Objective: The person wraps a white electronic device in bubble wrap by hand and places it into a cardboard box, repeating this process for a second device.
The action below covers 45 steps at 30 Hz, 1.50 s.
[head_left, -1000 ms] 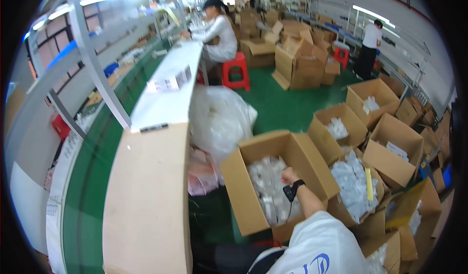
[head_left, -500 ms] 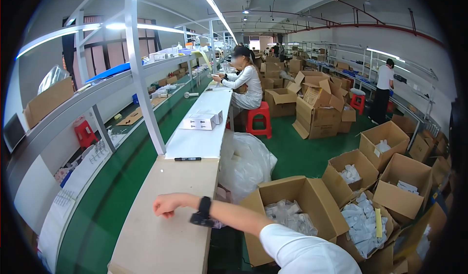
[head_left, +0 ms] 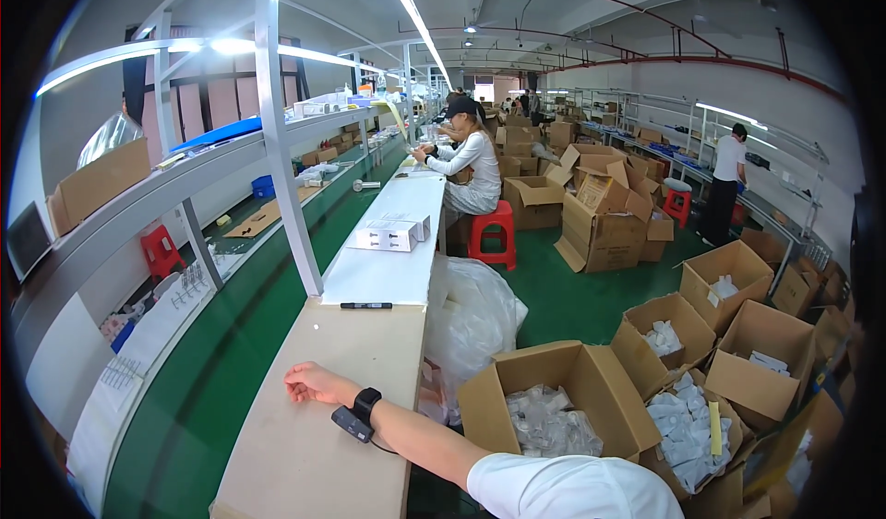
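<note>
My right hand [head_left: 314, 383] is over the bare tan section of the long workbench [head_left: 277, 464], its wrist near or on the surface. The fingers are loosely bent and a little apart, with nothing visible in them. A black wristband [head_left: 367, 401] with a small dark device [head_left: 353, 424] circles that wrist. Beyond the hand, a black marker pen [head_left: 366, 306] lies across the start of the white bench section [head_left: 378, 279]. Farther along sits a white box [head_left: 392, 233] with dark pictures on its side. My left hand is out of view.
Open cartons [head_left: 637, 399] with plastic-wrapped and white pieces crowd the right. A clear plastic bag [head_left: 475, 307] bulges beside the bench. A person [head_left: 475, 155] sits on a red stool [head_left: 494, 233]; another [head_left: 729, 173] stands far right. A metal post [head_left: 281, 150] rises at the bench's left edge.
My right hand has shifted slightly up and left in the picture, and its fist-like fingers have loosened. The wrist has turned. The seated person's head is raised a little.
</note>
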Each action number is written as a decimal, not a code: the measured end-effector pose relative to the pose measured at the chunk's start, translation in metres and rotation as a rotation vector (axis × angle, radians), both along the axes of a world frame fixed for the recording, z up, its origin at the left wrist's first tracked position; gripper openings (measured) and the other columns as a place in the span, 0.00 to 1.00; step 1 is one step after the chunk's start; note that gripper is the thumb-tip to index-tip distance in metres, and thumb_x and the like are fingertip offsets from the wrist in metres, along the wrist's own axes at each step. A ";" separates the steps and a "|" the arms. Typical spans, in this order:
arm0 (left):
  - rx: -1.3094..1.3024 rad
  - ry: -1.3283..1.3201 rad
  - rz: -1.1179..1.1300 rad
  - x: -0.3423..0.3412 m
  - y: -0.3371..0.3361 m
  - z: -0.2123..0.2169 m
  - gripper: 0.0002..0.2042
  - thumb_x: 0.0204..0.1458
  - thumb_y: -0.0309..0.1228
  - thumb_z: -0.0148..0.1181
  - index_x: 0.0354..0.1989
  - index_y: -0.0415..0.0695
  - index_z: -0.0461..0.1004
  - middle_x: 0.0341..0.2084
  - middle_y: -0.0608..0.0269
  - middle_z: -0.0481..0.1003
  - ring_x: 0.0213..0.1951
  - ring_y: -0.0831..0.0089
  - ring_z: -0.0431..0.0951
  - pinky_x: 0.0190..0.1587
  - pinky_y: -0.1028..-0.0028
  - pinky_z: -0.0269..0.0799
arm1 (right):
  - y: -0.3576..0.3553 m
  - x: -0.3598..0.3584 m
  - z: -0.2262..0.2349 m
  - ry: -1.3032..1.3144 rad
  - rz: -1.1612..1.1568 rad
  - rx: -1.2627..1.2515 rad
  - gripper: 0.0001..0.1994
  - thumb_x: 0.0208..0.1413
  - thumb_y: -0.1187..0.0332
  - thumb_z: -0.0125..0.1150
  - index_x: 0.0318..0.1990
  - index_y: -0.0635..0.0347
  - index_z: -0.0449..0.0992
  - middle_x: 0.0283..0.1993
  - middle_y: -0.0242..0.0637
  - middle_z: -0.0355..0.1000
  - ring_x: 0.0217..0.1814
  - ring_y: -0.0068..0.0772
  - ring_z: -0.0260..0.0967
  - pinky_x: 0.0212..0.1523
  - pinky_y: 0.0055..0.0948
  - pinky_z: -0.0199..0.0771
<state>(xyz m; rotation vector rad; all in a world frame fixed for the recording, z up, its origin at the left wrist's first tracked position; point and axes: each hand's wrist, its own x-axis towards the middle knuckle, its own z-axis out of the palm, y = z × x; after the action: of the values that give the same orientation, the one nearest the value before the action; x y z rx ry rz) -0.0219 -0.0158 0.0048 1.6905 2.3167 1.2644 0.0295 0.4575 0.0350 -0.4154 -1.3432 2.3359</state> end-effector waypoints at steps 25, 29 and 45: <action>0.439 1.084 -0.377 -0.051 0.015 -0.039 0.07 0.49 0.33 0.68 0.27 0.44 0.77 0.18 0.63 0.74 0.20 0.76 0.72 0.24 0.75 0.68 | 0.002 -0.016 -0.008 -0.055 -0.021 0.124 0.04 0.59 0.71 0.57 0.35 0.60 0.72 0.30 0.34 0.71 0.28 0.25 0.71 0.32 0.23 0.72; 0.052 0.208 -0.072 -0.015 0.000 -0.038 0.08 0.49 0.34 0.68 0.25 0.45 0.77 0.18 0.61 0.74 0.20 0.73 0.72 0.23 0.73 0.69 | 0.003 -0.012 -0.010 -0.060 -0.022 0.129 0.04 0.59 0.71 0.56 0.35 0.61 0.72 0.30 0.34 0.71 0.29 0.25 0.71 0.32 0.23 0.72; -0.257 -0.284 0.102 0.000 0.011 0.008 0.12 0.50 0.38 0.67 0.22 0.44 0.76 0.18 0.58 0.74 0.21 0.66 0.73 0.26 0.70 0.70 | 0.002 -0.022 -0.015 -0.039 -0.057 0.101 0.03 0.57 0.73 0.56 0.35 0.63 0.72 0.28 0.37 0.71 0.28 0.29 0.71 0.32 0.26 0.73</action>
<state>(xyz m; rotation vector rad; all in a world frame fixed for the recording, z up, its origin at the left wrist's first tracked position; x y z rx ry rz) -0.0222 -0.0052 0.0129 1.2422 2.2993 1.0810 0.0075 0.4594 0.0198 -0.4640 -1.4415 2.2143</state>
